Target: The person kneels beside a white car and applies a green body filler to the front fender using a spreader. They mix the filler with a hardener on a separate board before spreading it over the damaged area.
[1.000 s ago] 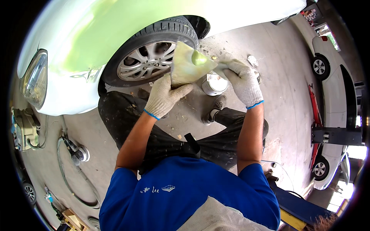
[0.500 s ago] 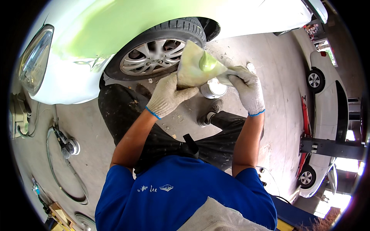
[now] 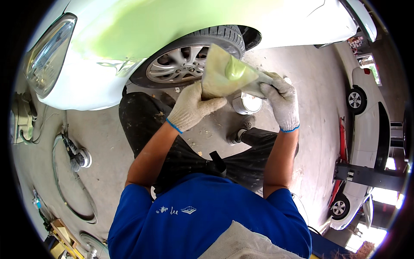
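Observation:
My left hand [image 3: 192, 107], in a white knit glove with blue cuff trim, grips a pale, stained mixing board [image 3: 214, 82] by its lower edge. The board is tilted up in front of the car wheel, and a lump of light green body filler [image 3: 235, 70] sits on it. At the board's right edge is a flat grey putty spreader [image 3: 255, 87]; my gloved right hand [image 3: 282, 102] is closed around its other end. The spreader's blade meets the board just beside the filler; I cannot tell how far it overlaps.
Ahead is a white car's fender [image 3: 151, 26] with a green-yellow patch, a headlight [image 3: 49, 56] and a wheel [image 3: 179, 64]. A white can [image 3: 247, 104] stands on the floor below my hands. A sander [image 3: 81, 159] with a hose lies left. Another white car [image 3: 366, 138] stands right.
The car, wheel and can have shifted rightward in view as my head moved. Both hands keep their grips, and the spreader's angle against the board has changed slightly.

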The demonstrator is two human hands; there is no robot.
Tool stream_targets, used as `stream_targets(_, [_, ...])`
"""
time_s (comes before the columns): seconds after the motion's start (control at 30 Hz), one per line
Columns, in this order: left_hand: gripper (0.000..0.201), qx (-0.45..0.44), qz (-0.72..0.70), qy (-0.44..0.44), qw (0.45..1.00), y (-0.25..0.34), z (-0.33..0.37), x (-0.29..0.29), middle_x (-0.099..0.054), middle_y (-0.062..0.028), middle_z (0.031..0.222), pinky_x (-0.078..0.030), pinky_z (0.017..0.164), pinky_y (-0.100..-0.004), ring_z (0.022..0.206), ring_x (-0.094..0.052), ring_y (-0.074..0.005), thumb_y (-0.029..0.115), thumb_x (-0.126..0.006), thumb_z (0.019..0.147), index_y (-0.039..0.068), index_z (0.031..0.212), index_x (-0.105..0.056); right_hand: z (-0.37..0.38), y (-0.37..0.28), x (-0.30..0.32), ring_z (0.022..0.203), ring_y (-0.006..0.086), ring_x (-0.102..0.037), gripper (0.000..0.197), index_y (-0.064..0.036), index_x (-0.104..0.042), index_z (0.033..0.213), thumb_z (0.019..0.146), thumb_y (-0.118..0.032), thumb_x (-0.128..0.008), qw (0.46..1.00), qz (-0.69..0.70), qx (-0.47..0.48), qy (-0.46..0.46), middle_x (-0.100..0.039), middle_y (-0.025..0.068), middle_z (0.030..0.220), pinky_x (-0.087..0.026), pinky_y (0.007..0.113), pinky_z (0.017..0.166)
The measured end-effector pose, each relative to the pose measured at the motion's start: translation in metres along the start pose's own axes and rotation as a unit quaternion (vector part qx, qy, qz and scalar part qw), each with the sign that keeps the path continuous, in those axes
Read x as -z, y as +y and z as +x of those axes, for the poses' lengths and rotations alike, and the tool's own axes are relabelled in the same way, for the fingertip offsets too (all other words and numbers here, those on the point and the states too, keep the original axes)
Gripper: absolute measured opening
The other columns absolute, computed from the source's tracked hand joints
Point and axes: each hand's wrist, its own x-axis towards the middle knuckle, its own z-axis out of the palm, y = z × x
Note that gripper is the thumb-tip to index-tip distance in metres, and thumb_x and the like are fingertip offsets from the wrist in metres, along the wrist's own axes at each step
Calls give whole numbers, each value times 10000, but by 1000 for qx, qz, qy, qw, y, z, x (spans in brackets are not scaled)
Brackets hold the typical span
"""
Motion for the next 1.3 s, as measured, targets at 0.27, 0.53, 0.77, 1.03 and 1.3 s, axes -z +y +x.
stream_targets(0.27, [324, -8, 94, 7, 996, -9, -20, 14, -697, -22, 818, -513, 617, -292, 645, -598, -87, 204, -808, 859, 1, 1084, -695, 10, -3, -23, 942, 113, -645, 299, 43, -688, 1236, 943, 4, -639, 992, 113, 8, 56, -693, 56, 1114, -540, 272, 856])
stream_targets(0.53, [308, -10, 36, 88, 995, 11, -21, 22, -688, -31, 821, -491, 549, -255, 615, -597, -79, 150, -785, 874, -24, 1091, -652, 9, -13, -29, 1050, 175, -636, 264, 53, -679, 1190, 954, 39, -560, 989, -87, 104, -51, -678, 101, 1127, -502, 300, 950])
stream_targets(0.77, [373, 85, -33, -87, 992, -19, -30, 24, -701, -37, 836, -540, 668, -280, 724, -641, -93, 82, -819, 778, -44, 1091, -661, 5, -19, -37, 961, 135, -627, 360, -9, -650, 1303, 944, -30, -635, 969, 235, -45, 57, -691, 42, 1048, -525, 293, 872])
stream_targets(1.03, [377, 55, -53, -110, 991, -25, -29, 24, -684, -16, 838, -488, 590, -251, 675, -592, -67, 125, -806, 794, -19, 1116, -674, -1, 10, -43, 1066, 122, -624, 474, 8, -619, 1370, 897, -7, -626, 962, 258, -87, 16, -688, 62, 1169, -489, 279, 973])
stream_targets(1.3, [434, 57, -52, -111, 991, -21, -31, 23, -698, -35, 860, -521, 671, -286, 727, -619, -102, 186, -833, 796, -38, 1127, -663, -4, 16, -77, 1100, 140, -619, 430, 15, -572, 1407, 1012, -157, -587, 943, 290, -163, -28, -663, 79, 1256, -493, 274, 975])
